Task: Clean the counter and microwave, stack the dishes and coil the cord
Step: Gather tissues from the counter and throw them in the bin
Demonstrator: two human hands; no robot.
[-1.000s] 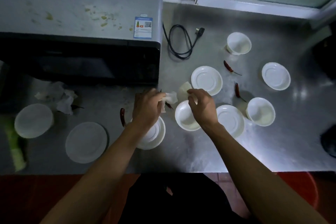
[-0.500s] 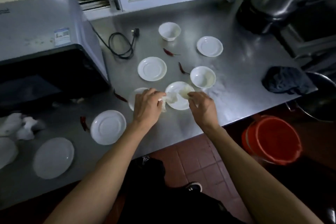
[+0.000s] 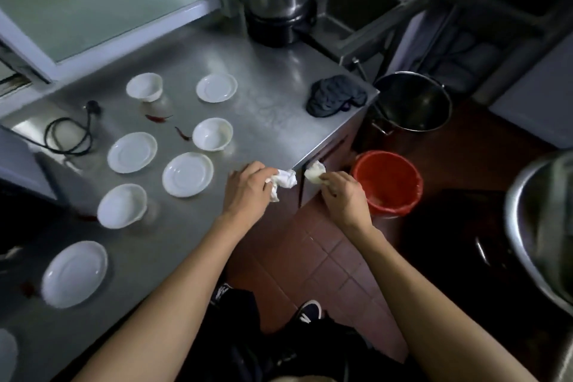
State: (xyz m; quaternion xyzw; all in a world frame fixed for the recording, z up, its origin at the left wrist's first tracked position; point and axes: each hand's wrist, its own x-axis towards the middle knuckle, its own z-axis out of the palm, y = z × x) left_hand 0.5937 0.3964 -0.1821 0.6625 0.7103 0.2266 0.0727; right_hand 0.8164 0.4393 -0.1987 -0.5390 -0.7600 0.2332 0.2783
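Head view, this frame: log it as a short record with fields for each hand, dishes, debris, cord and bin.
left hand: grips crumpled white tissue at the counter edge
right hand: holds a pale scrap past the edge, short of the red bucket
dishes: plates and bowls spread singly, unstacked
debris: two dried chillies between the dishes
cord: loose loop, not coiled
other: dark cloth near the corner

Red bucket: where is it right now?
Head view, right of centre: the red bucket stands on the floor beside the counter's corner, just beyond the right hand.
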